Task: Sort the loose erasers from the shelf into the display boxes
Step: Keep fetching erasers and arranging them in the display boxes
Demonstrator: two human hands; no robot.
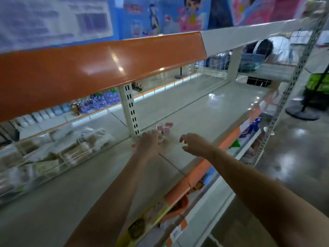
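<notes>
A wide pale shelf (187, 111) fills most of the view, its front edge trimmed in orange and running off toward the lower middle. Above it hangs the orange fascia (99, 66) of the next shelf up, glossy with light reflections, and above that stand blurred cartoon-printed packages (160, 15). A perforated white upright (130, 111) rises from the back of the shelf. To the left, behind a clear divider, lie stacked pale packets (71, 148), too blurred to tell apart. To the right, the polished floor (293, 157) shows beside the shelving post.

Both bare forearms reach in from the bottom edge. The left hand (150, 140) is at the foot of the upright, back toward the camera, fingers curled down onto small pink and white pieces; motion blur hides whether it grips them or only touches them. The right hand (193, 144) hovers just beside it, above the shelf, fingers spread and loosely bent, holding nothing.

The loose erasers (164, 128), small red-and-white blocks, lie on the shelf just beyond the left hand's fingertips, near the upright.
</notes>
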